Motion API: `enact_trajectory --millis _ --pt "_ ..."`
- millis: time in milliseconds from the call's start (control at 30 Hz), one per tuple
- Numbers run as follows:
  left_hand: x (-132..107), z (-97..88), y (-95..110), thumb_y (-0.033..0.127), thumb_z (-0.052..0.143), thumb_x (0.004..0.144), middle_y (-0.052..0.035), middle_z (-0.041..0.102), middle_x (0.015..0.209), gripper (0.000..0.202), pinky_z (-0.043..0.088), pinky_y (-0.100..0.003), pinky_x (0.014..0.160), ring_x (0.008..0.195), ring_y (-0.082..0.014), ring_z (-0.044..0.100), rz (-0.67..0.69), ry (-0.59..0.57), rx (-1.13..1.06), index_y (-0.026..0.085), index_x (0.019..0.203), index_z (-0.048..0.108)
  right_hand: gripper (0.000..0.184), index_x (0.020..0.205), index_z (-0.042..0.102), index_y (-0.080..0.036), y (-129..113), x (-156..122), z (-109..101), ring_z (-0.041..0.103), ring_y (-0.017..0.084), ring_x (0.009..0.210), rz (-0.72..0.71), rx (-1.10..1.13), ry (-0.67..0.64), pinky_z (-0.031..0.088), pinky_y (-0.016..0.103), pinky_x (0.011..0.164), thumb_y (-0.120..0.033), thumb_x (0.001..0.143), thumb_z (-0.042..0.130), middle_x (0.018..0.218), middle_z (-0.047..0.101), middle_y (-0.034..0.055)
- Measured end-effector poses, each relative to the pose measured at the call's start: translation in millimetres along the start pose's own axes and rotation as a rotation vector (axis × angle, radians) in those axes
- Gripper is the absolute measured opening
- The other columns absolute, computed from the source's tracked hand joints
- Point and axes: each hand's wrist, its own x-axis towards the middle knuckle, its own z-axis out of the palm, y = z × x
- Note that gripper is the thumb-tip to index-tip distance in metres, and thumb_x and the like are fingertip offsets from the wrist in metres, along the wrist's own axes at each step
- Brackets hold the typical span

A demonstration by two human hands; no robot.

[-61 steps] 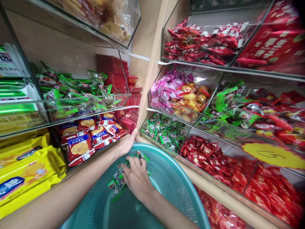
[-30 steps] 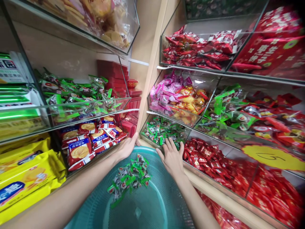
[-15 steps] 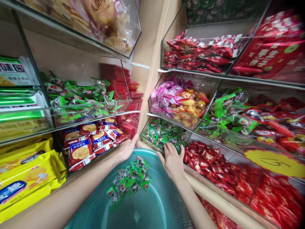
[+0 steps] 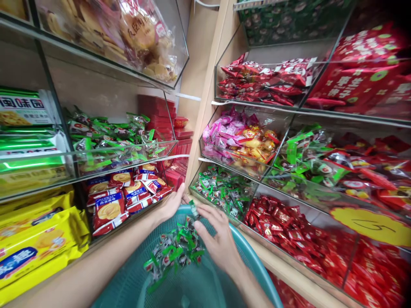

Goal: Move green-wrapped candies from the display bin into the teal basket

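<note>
A teal plastic basket point(image 4: 257, 261) with mesh sides is in front of me. Inside it lies a loose heap of green-wrapped candies point(image 4: 176, 252). My left hand point(image 4: 173, 205) is at the basket's far left rim and grips it, its fingertips partly hidden. Over the far rim, my right hand point(image 4: 216, 237) pinches a small green-wrapped candy point(image 4: 193, 209) between thumb and fingers, close to the left hand. Just behind it, a clear bin point(image 4: 221, 188) holds more small green-wrapped candies.
Red-wrapped candies point(image 4: 276, 218) fill the bin to the right, below a yellow price tag point(image 4: 369, 224). Pink-wrapped candies point(image 4: 221, 132) sit one shelf up. On the left are red biscuit packets point(image 4: 109, 205) and yellow packs point(image 4: 38, 248). A wooden post point(image 4: 205, 85) stands at the corner.
My right hand has left the bin of green candies and moved left over the basket with a candy in its fingers. My left hand stays at the rim.
</note>
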Motion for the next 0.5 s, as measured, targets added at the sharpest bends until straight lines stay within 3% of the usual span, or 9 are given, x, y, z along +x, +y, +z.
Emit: enact_trajectory --millis 200,333,500 --pt "0 -0.1 3 0.071 0.011 0.079 -0.0057 0.068 0.067 0.079 0.045 -0.032 0.071 0.069 -0.0201 0.061 -0.035 -0.013 -0.076 0.015 0.070 0.066 0.026 0.107 0.060 -0.026 -25 -8 15 0.054 0.019 0.109 0.041 0.139 -0.222 0.026 0.043 0.101 -0.038 0.086 0.050 0.116 0.061 0.0028" --pt "0 0.6 3 0.072 0.013 0.078 -0.0066 0.068 0.069 0.079 0.045 -0.032 0.071 0.069 -0.0207 0.062 -0.035 -0.010 -0.088 0.015 0.068 0.066 0.034 0.115 0.053 -0.025 -31 -17 29 0.050 0.019 0.112 -0.032 0.074 -0.327 0.019 0.047 0.105 -0.042 0.086 0.049 0.121 0.057 0.0028" --pt "2 0.6 0 0.073 0.010 0.077 -0.0069 0.069 0.069 0.082 0.045 -0.032 0.070 0.067 -0.0206 0.061 -0.021 -0.020 -0.083 0.016 0.067 0.067 0.052 0.127 0.044 -0.019 -27 -28 56 0.043 0.024 0.118 -0.138 -0.110 -0.344 0.017 0.052 0.107 -0.051 0.087 0.041 0.129 0.050 0.0076"
